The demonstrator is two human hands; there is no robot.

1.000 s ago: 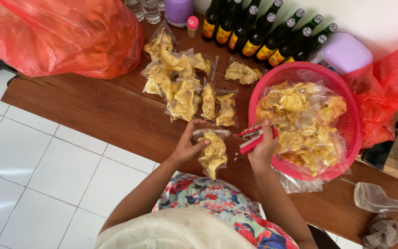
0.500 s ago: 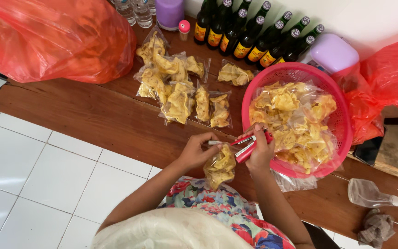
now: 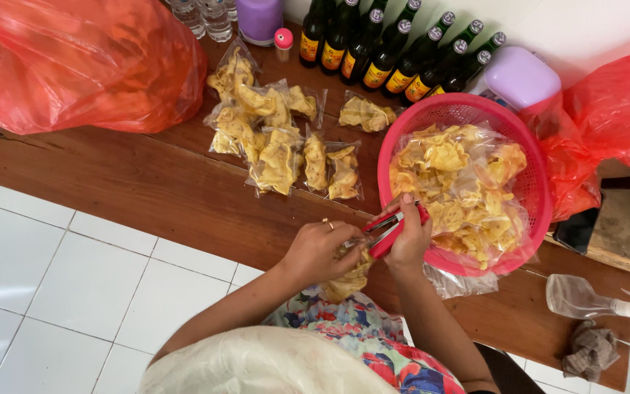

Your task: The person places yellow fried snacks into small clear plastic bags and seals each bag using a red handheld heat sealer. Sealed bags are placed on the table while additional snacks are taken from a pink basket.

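My left hand [image 3: 320,253], a ring on one finger, pinches the top of a small clear bag of yellow chips [image 3: 347,278] that hangs below it over my lap. My right hand [image 3: 410,243] grips a red stapler [image 3: 390,230], its jaws set against the bag's top, right beside my left fingers. Both hands meet at the near edge of the brown wooden table [image 3: 133,182], just in front of a pink plastic basket [image 3: 534,190] full of loose yellow chips in a clear liner.
Several filled chip bags [image 3: 278,138] lie on the table behind my hands. Dark bottles [image 3: 395,51] line the wall, with lilac containers [image 3: 519,73]. Big red plastic sacks [image 3: 74,58] sit left and right. A spray bottle [image 3: 592,300] and a rag [image 3: 590,350] lie at the right.
The chip bag has dropped lower below my left hand, and the red stapler has closed in onto its top. The view has shifted slightly.
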